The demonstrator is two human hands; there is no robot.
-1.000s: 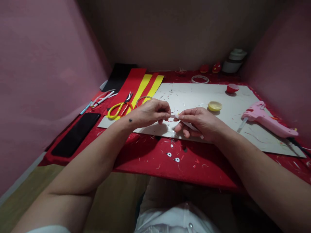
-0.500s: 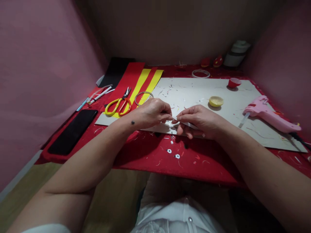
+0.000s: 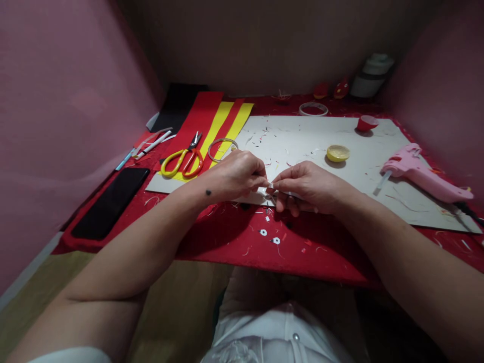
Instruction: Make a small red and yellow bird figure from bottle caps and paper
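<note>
Over the front edge of a white board (image 3: 295,136), my two hands meet at a thin white strip (image 3: 270,185) that looks like paper. My left hand (image 3: 244,174) pinches its end between thumb and fingertips. Thumb and index finger of my right hand (image 3: 306,184) are pressed on the same strip, while the other fingers curl loosely underneath. Most of the strip is hidden by the fingers. Just below, on the red cloth (image 3: 227,237), lie two small paper eyes (image 3: 276,241), white with black dots. Scraps of paper are scattered around them.
Scissors (image 3: 193,147) with yellow and red handles lie left on corrugated sheets (image 3: 200,116). A black phone (image 3: 111,204) is at far left. Rightward are a yellow cup shape (image 3: 338,154), a red one (image 3: 366,123) and a pink glue gun (image 3: 419,171). Tape rolls (image 3: 313,109) and a bottle (image 3: 372,75) stand farther back.
The fingertips of both hands have drawn slightly closer together on the white strip. The view has shifted a little; the objects on the table stay where they were.
</note>
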